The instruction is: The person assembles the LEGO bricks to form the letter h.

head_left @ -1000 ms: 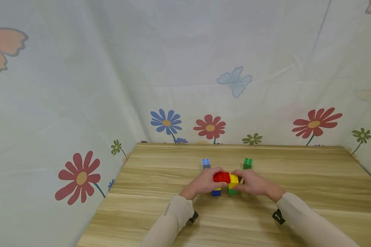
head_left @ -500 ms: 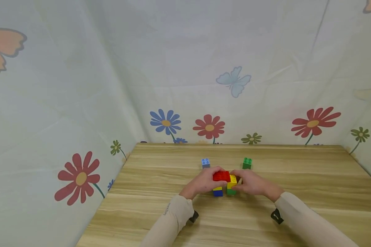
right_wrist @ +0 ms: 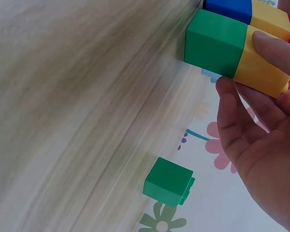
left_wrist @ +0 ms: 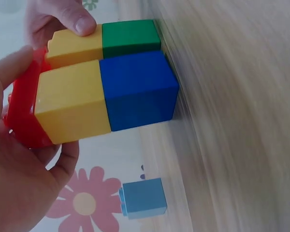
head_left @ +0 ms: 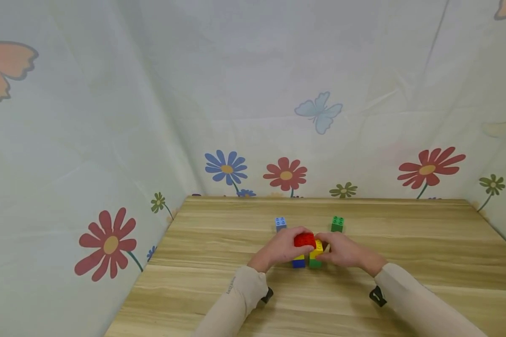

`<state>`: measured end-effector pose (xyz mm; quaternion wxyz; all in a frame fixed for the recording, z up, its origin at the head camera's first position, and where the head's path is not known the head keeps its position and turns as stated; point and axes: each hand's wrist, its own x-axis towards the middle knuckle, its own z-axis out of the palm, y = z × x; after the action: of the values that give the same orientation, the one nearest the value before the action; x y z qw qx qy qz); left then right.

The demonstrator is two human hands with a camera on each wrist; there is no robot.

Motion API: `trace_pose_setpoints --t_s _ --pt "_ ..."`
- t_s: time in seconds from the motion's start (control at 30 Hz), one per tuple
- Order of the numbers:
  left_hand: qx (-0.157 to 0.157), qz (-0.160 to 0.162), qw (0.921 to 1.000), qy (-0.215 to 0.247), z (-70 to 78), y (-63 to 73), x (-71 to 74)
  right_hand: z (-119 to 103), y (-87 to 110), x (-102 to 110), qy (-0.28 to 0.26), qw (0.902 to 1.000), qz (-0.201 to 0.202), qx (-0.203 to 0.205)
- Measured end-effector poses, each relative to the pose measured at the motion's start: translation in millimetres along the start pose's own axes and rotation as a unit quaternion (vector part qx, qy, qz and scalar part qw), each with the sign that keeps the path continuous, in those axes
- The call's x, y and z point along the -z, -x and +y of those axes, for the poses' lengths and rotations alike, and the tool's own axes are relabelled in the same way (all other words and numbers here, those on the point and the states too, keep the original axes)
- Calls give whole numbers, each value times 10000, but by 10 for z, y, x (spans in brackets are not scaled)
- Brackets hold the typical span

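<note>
My left hand [head_left: 283,245] grips a red brick [head_left: 305,239] with several studs, thumb in front and fingers behind. It sits on a yellow brick [left_wrist: 75,101] stacked on a blue brick [left_wrist: 140,89]. My right hand [head_left: 341,248] pinches a second yellow brick [right_wrist: 263,60], which stands on a green brick [right_wrist: 216,43]. The two stacks stand upright side by side with a narrow gap between them in the head view. The red brick's right end reaches over to the right-hand yellow brick, whose studs show partly. The left fingers hide part of the red brick.
Behind the left hand stands a light blue brick [head_left: 280,223] on the wooden table [head_left: 219,215]. A separate green brick [head_left: 338,223] stands behind the right hand. Beyond the table's back edge hangs a white cloth [head_left: 253,93] printed with flowers and butterflies.
The blue-and-yellow stack has shifted slightly right with my left hand, narrowing the gap to the green-and-yellow stack. The red brick has slid slightly right. My right hand keeps its pinch, nearly still.
</note>
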<state>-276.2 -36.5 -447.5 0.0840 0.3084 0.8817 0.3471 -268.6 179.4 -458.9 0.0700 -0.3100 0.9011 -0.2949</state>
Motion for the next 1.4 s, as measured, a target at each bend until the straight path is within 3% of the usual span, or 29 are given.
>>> trace_pose_setpoints --t_s 0.2,0.47,0.63,0.77,0.93,1.2,1.4 --pt "-86 90 9997 -186 24 -32 -1 7 0 4 -162 9998 -17 -100" --pt "-113 -51 9974 -716 76 -63 58 34 -6 -4 -339 9989 -130 -286" --pt "-219 -151 9927 -1181 99 -71 91 36 -17 -6 -396 9989 -160 -170" --pt "-209 -204 9918 -1242 79 -76 82 45 -14 -1 -410 9989 -211 -112" --pt "-143 -134 9946 -1017 71 -87 58 25 -9 26 -443 9987 -188 -146" --pt "225 -22 9996 181 -150 -6 60 16 -5 40 -359 9991 -176 -124" --pt "220 24 9991 353 -269 97 121 85 62 52 -169 9995 -148 -200"
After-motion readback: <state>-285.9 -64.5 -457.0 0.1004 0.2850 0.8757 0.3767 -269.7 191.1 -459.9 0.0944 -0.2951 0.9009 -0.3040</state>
